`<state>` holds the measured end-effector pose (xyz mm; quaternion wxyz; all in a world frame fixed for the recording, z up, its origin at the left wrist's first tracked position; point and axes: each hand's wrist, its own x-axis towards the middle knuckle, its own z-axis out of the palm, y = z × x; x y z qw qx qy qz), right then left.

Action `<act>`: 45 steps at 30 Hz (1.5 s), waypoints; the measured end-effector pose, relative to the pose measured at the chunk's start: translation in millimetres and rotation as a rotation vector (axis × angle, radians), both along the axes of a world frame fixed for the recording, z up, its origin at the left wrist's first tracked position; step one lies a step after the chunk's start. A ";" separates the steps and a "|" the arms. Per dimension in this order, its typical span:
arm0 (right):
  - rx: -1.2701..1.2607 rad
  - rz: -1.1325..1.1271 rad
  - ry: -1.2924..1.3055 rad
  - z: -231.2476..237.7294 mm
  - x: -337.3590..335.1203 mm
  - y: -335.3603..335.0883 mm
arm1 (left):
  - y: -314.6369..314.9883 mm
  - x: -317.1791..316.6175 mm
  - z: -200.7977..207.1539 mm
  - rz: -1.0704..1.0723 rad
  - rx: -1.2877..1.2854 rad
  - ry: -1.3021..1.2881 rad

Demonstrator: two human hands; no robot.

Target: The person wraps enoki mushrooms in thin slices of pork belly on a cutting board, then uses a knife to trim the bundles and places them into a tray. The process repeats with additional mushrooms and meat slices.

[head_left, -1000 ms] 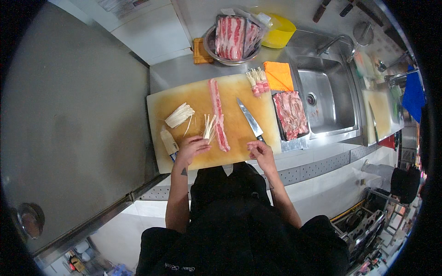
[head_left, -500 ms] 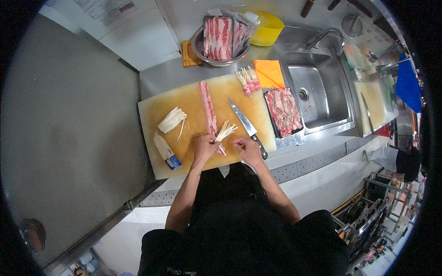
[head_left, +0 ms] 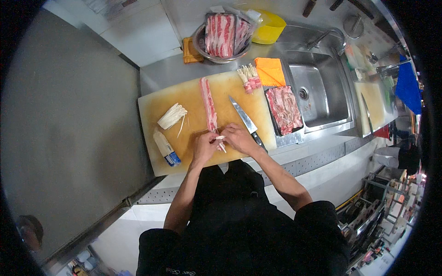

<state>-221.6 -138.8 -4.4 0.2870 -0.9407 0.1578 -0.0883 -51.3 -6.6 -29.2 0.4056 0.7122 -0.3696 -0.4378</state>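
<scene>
Steel counter (head_left: 159, 73) carries 1 large yellowish cutting board (head_left: 184, 99), a metal bowl (head_left: 201, 46), an orange cloth (head_left: 270, 71) and a meat tray (head_left: 284, 109). Sink (head_left: 322, 92) set in at right.

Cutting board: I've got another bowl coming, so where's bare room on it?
Bare patch on the cutting board at its far left corner, beyond the mushroom bundle. Crowded between the meat strip, knife and both hands.

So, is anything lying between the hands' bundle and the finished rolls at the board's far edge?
Yes. The knife lies diagonally on the cutting board, between the mushroom bundle in both hands and the finished rolls.
</scene>
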 end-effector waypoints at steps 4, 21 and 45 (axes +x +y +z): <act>-0.032 0.000 -0.049 -4.7 -0.1 2.8 | 4.1 -4.1 -35.1 0.132 -0.029 0.193; 0.579 -0.442 -0.084 10.1 -19.4 -20.6 | -9.3 -41.7 14.7 0.270 0.138 -0.655; -0.163 -0.151 -0.034 -11.4 19.0 18.7 | 33.4 4.8 18.6 0.057 -0.155 -0.675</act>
